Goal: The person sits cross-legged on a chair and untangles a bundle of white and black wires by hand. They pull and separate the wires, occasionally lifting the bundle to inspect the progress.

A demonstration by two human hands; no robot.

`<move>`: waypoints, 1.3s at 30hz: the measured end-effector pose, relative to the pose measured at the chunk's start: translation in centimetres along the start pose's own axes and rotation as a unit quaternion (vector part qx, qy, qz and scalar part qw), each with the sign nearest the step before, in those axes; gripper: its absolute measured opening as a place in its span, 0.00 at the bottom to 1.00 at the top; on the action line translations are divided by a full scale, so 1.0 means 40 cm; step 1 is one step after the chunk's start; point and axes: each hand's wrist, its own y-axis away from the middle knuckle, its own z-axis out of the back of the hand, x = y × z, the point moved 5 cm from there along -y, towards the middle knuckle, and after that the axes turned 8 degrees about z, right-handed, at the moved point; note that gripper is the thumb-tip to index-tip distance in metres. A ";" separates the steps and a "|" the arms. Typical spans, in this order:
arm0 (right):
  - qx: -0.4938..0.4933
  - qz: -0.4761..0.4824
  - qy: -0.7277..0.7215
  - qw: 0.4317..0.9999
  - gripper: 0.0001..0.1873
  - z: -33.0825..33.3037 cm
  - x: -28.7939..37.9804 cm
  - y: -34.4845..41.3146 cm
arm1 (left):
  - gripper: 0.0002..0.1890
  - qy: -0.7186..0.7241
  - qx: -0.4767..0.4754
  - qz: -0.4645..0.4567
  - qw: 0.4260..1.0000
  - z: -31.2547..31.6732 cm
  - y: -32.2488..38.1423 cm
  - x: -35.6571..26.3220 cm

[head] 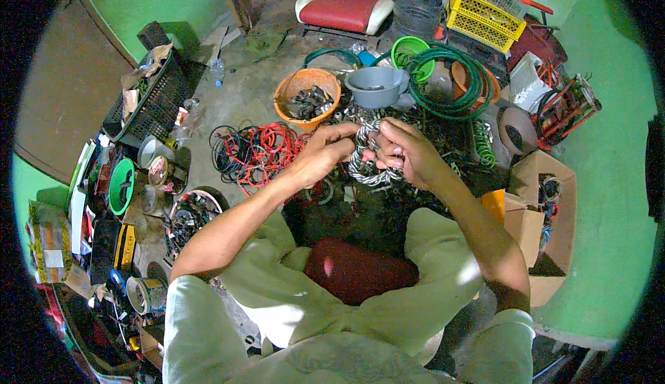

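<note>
A coiled bundle of black and white twisted cord or cable [375,176] is held up before me, above the littered floor. My left hand [328,151] grips its left side near the top, thumb and fingers drawn together. At its upper right, my right hand [408,151] pinches the bundle, with fingers curled through the loop. Behind my left hand lie tangled red wires [273,142] and black wires [226,152] on the floor. Just beyond both hands stand an orange basin [283,108] holding dark parts and a grey plastic basin [371,85].
A green hose coil [480,106] and a bright green basket [428,72] lie beyond the basins. An open cardboard box [566,191] is at right. Left are a black crate [150,106] and a green bowl [115,204]. A red and white seat [343,9] stands at the back.
</note>
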 end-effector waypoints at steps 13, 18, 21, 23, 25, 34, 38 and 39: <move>-0.041 -0.055 0.253 0.965 0.16 0.060 0.025 0.014 | 0.15 0.204 0.108 0.111 0.967 -0.033 0.012 0.037; -0.031 -0.011 0.269 0.963 0.14 0.026 0.014 0.002 | 0.19 -0.073 -0.018 0.002 0.997 -0.021 0.014 0.016; -0.058 0.015 0.301 0.952 0.14 0.016 0.022 -0.007 | 0.18 -0.182 -0.096 -0.070 0.976 0.006 0.014 0.009; -0.083 0.042 0.326 0.941 0.14 0.024 0.027 -0.008 | 0.17 -0.333 -0.145 -0.174 0.915 0.026 0.011 -0.005; -0.092 0.044 0.380 0.919 0.15 0.022 0.030 -0.006 | 0.16 -0.339 -0.151 -0.087 0.924 0.023 0.017 -0.003; -0.132 0.002 0.216 0.967 0.17 0.095 0.033 0.003 | 0.14 0.117 0.071 0.088 0.987 0.015 0.013 0.043; -0.146 0.044 0.210 0.966 0.16 0.084 0.033 0.002 | 0.17 0.188 0.077 0.108 0.973 0.005 0.010 0.064; -0.147 0.056 0.205 0.966 0.16 0.075 0.030 -0.002 | 0.18 0.211 0.072 0.109 0.969 0.007 0.007 0.065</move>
